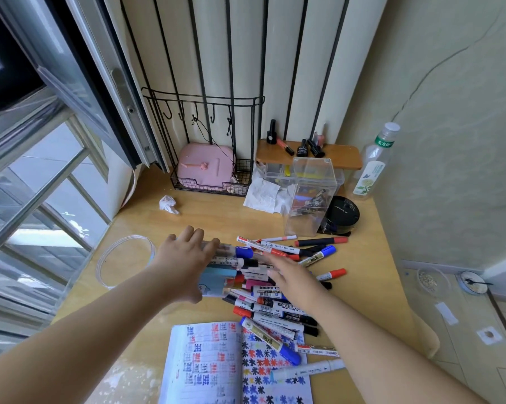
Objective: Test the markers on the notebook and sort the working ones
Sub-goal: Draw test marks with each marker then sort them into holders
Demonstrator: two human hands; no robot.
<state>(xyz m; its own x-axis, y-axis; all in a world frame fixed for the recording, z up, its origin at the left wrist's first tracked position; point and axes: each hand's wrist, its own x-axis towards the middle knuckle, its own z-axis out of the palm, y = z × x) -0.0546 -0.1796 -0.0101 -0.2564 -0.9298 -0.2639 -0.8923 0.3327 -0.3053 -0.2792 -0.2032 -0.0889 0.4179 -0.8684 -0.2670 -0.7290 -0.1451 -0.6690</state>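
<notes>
Wooden desk sitting in a corner by a window, wire rack and small shelf at the back. Notebook lying open at the near edge, both pgs already covered w/ red, blue and black test marks, so testing looks well underway. Markers lying in a loose heap just beyond it, a few spilling onto the right pg; no clear sorted group showing, so sorting looks mostly left to do. Left hand gripping a clear container lying on its side, markers spilling from its mouth. Right hand hovering flat over the heap, fingers spread, holding nothing. Container edges hard to make out; marker labels too small to read; which ones work, can't tell.
</notes>
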